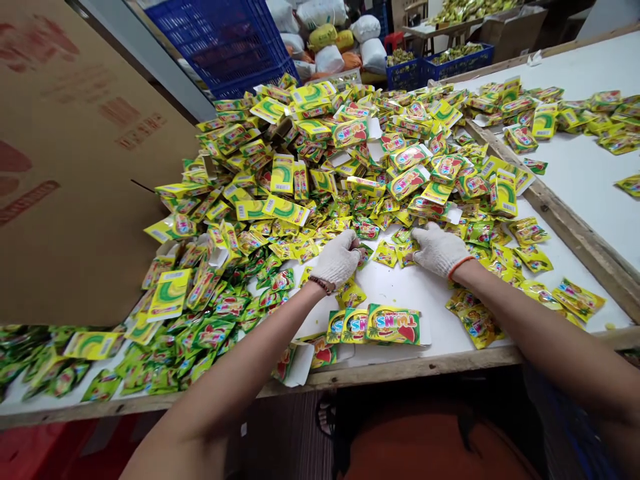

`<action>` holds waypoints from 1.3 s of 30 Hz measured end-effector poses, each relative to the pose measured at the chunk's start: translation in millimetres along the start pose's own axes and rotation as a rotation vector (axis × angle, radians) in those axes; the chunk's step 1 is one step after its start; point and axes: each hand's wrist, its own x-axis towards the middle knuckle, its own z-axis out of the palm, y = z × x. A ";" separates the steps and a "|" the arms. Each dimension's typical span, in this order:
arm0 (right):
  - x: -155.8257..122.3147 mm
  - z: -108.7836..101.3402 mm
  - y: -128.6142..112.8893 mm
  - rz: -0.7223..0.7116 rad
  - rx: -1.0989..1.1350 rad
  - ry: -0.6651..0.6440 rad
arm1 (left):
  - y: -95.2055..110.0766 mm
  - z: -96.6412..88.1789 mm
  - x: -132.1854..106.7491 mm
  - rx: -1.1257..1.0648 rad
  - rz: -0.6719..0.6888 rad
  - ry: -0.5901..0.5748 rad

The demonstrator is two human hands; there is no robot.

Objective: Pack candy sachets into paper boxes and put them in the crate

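Both my hands wear white knit gloves and reach into a big heap of yellow-green candy sachets [320, 167] on a white table [400, 287]. My left hand [336, 259] is curled, its fingertips pinching small sachets at the heap's near edge. My right hand [439, 249] lies knuckles-up with fingers bent down onto small sachets [395, 253] between the two hands. Flat "TWINS" cartons [377, 325] lie in a short row near the table's front edge, just below my left wrist.
A large brown cardboard sheet [70, 167] leans at the left. Blue plastic crates [225, 40] and filled sacks [330, 40] stand behind the heap. A wooden rail [565, 220] separates a second white table [590, 167] with more sachets at the right.
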 end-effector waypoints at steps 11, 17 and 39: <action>-12.2 4.3 -0.2 0.006 0.939 -0.010 | 18.5 1.4 -21.6 -0.918 -0.306 0.069; -23.7 13.1 -32.4 0.065 1.243 -0.012 | 48.8 17.4 -32.3 -1.156 -0.237 0.020; -5.6 -55.7 44.3 0.170 1.384 0.644 | 132.0 63.4 77.6 0.414 0.735 -0.068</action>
